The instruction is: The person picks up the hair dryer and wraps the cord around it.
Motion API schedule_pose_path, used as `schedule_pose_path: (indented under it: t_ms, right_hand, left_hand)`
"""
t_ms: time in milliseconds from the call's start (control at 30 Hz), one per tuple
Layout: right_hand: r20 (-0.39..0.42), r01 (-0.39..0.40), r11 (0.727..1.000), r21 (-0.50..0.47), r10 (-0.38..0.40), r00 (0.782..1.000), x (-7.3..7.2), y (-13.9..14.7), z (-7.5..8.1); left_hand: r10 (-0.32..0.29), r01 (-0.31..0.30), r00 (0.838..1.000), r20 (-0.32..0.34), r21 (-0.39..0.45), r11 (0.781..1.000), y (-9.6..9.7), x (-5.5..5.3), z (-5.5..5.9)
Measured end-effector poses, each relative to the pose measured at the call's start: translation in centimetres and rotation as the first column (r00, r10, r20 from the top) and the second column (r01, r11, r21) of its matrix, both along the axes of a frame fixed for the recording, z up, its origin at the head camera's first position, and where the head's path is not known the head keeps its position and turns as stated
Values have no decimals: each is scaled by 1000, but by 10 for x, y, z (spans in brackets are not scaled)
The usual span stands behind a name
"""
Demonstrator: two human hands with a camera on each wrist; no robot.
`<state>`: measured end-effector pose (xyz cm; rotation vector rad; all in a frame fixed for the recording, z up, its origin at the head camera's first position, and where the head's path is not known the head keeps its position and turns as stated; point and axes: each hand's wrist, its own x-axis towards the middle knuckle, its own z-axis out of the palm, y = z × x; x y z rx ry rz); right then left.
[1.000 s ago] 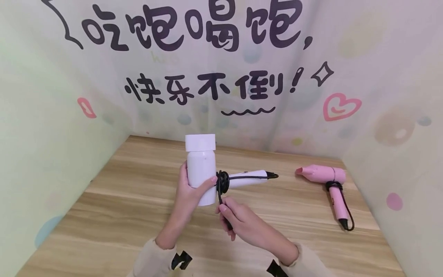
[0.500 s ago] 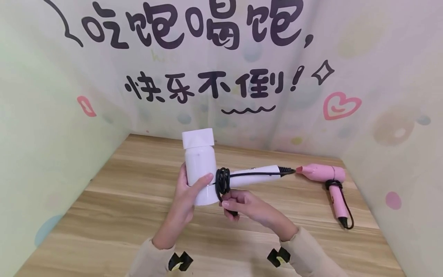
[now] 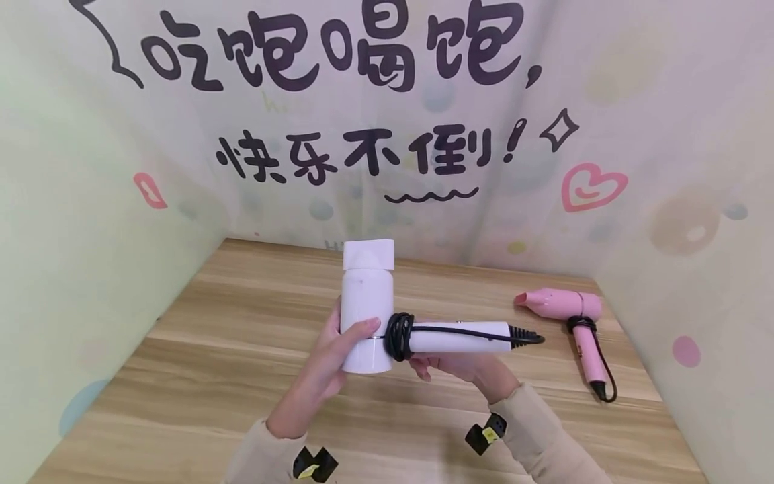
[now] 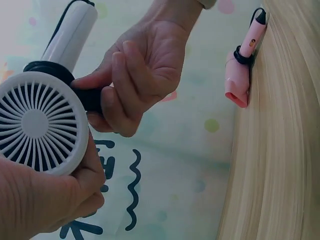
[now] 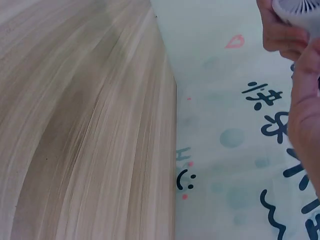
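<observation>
A white hair dryer (image 3: 367, 296) is held up over the table, nozzle toward the back wall and handle (image 3: 459, 336) pointing right. My left hand (image 3: 326, 356) grips its barrel, thumb across the top. Black cord (image 3: 399, 336) is wound in a coil around the handle's base, with a strand running along the handle to its end. My right hand (image 3: 468, 368) is partly hidden below the handle. In the left wrist view, the right hand's fingers pinch the black plug (image 4: 90, 99) beside the coil, and the dryer's round intake grille (image 4: 35, 123) faces the camera.
A pink hair dryer (image 3: 559, 304), its own black cord wrapped around the handle, lies at the table's right side. The wooden table (image 3: 242, 376) meets printed cloth walls (image 3: 302, 208) at the back and sides.
The white dryer has shifted right and turned so its handle points level to the right. The right hand, still with the plug, has gone from in front of the dryer to beneath the handle.
</observation>
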<state>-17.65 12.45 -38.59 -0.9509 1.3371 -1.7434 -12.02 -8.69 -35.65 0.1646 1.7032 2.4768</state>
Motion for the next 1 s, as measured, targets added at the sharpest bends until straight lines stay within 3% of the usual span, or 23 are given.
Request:
schedule_pose_path:
  t_ms: [100, 267, 400, 500, 567, 733, 833, 1000]
  right_hand:
    - [68, -51, 995, -88, 57, 996, -1, 1, 3]
    - [72, -71, 991, -109, 79, 994, 1, -2, 10]
    - [19, 109, 992, 69, -110, 994, 5, -3, 17]
    - [-67, 254, 942, 221, -245, 967, 8, -4, 18]
    - [-144, 297, 919, 260, -267, 953, 11, -4, 18]
    - [-238, 281, 910, 303, -213, 948, 20, 3, 21]
    - [-277, 225, 920, 320, -136, 951, 24, 9, 26]
    - [-229, 98, 944, 316, -25, 973, 33, 11, 26]
  left_hand:
    - [-62, 62, 998, -3, 21, 998, -1, 0, -3]
    - [-150, 150, 989, -15, 12, 989, -3, -1, -5]
    - [-223, 223, 975, -13, -47, 974, -6, -3, -5]
    - [-276, 274, 961, -11, -108, 956, -8, -3, -5]
    - [-311, 305, 950, -17, -144, 941, -10, -4, -4]
    - [-377, 354, 925, -52, -247, 902, -15, -4, 0]
    - [-371, 335, 926, -67, -305, 892, -17, -5, 1]
    - [-371, 316, 926, -75, -389, 865, -16, -8, -2]
